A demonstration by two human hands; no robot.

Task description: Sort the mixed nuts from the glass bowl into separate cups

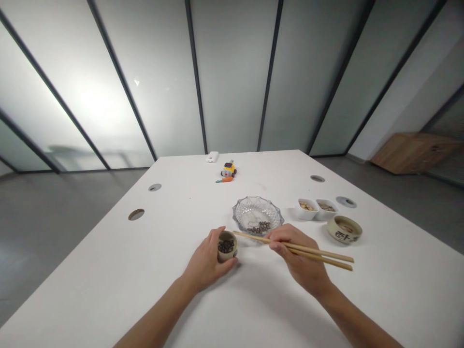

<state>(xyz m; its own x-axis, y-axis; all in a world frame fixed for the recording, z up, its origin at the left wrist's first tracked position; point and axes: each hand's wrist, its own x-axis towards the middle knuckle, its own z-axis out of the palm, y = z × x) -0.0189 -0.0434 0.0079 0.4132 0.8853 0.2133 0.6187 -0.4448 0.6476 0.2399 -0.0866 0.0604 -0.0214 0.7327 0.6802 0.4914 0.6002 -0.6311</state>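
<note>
My left hand (207, 258) is wrapped round a small beige cup (234, 253) that holds dark beans (226, 246). A pair of wooden chopsticks (319, 254) is gripped in my right hand (299, 258), their tips near the cup's right rim. Just beyond the chopsticks stands a clear glass bowl with a scalloped rim (241, 205); several dark beans (261, 227) lie in its near part.
Right of the bowl are two white dishes (306, 214) (325, 214) with pale contents and a beige bowl (344, 229) with dark lettering. Farther back on the white table (181, 299) sit a yellow toy car (228, 169), an orange toy carrot (227, 179) and a white device (212, 157).
</note>
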